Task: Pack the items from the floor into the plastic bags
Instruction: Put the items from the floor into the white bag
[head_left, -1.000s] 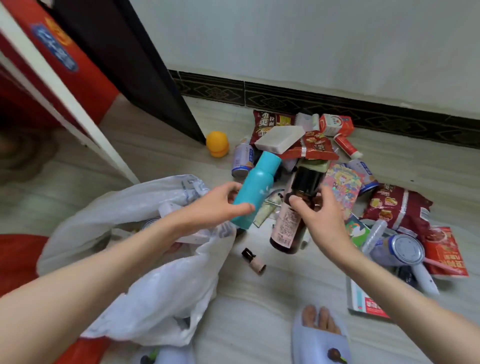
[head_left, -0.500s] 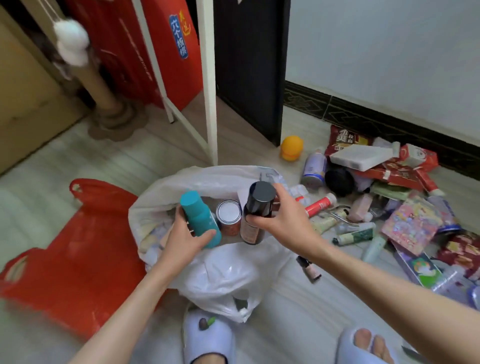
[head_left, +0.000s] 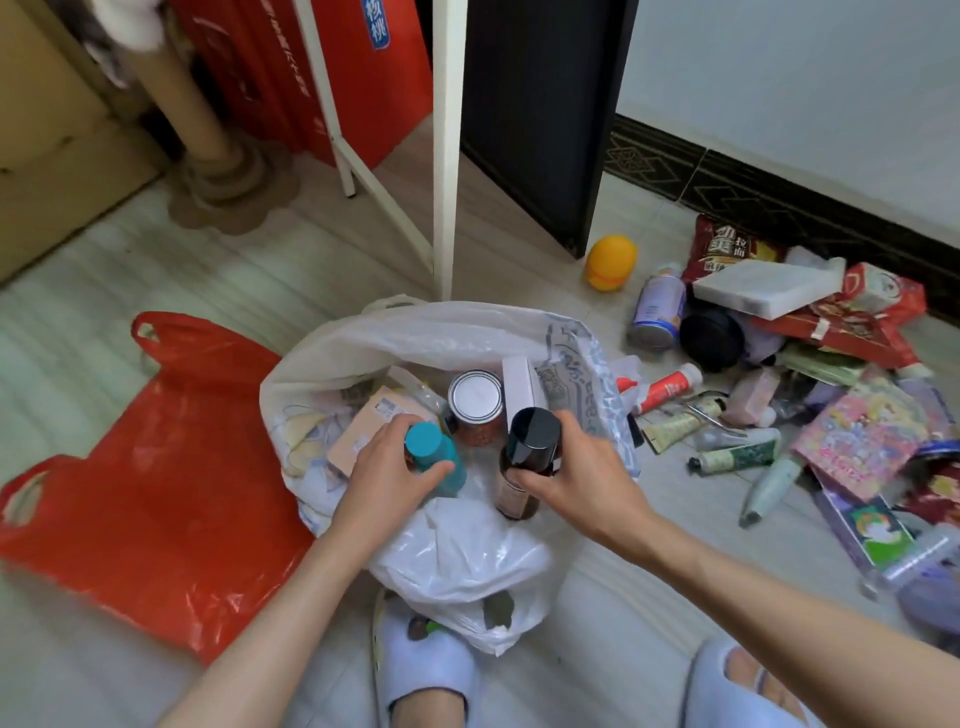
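Nearest, the left hand (head_left: 387, 470) grips a teal bottle (head_left: 434, 460) and the right hand (head_left: 582, 480) grips a dark bottle (head_left: 524, 462), both upright inside the open white bag (head_left: 457, 556). Beyond, a red bag (head_left: 156, 467) lies flat; loose items (head_left: 810, 374) litter the floor rightward.

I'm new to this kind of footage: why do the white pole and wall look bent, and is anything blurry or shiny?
Head view: wide-angle lens bows the white pole; soft light, faint shadows; glare on the red bag and white bag; the edges look smeared.
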